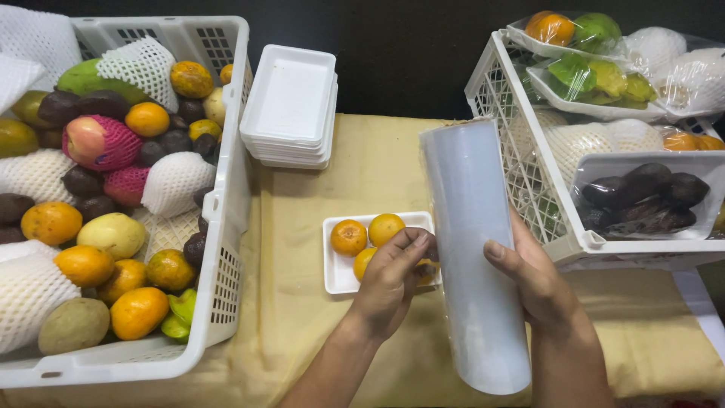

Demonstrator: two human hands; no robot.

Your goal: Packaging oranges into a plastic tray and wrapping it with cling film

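Clear plastic wrap on a long pale roll (474, 249) stands tilted at the middle of the table (362, 174), its lower end toward 6 o'clock. The right hand (532, 276) grasps the roll from its 3 o'clock side, thumb pressed on the front. The left hand (393, 276) pinches at the roll's 9 o'clock edge, fingertips curled there over a small white foam tray (338, 276) of oranges (349, 236).

At 9 o'clock a big white crate (219, 227) of mixed fruit sits close to the tray, with a narrow strip of tan cloth between them. At 12 o'clock lies a stack of empty trays (291, 106), well apart from the hands. At 3 o'clock a second crate (529, 189) with wrapped trays nearly touches the roll. Open cloth lies at 6 o'clock below the tray.
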